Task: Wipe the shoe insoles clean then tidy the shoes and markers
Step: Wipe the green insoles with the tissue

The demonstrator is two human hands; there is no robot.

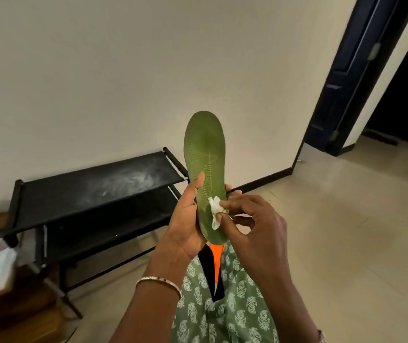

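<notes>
A green insole (204,154) is held upright in mid-frame, toe end up, with its textured face turned toward the viewer so that it can be wiped. Its lower half is gripped by the left hand (185,224), thumb laid on the face and fingers curled behind, apparently to steady it against rubbing. A small crumpled white tissue (214,206) is pinched in the fingertips of the right hand (255,224) and pressed on the heel area. Wiping is judged to be under way. Below, an orange and black object (216,253), possibly a shoe, is partly seen. Behind, a black rack (94,184) with a dusty top shelf stands on the floor (346,219).
</notes>
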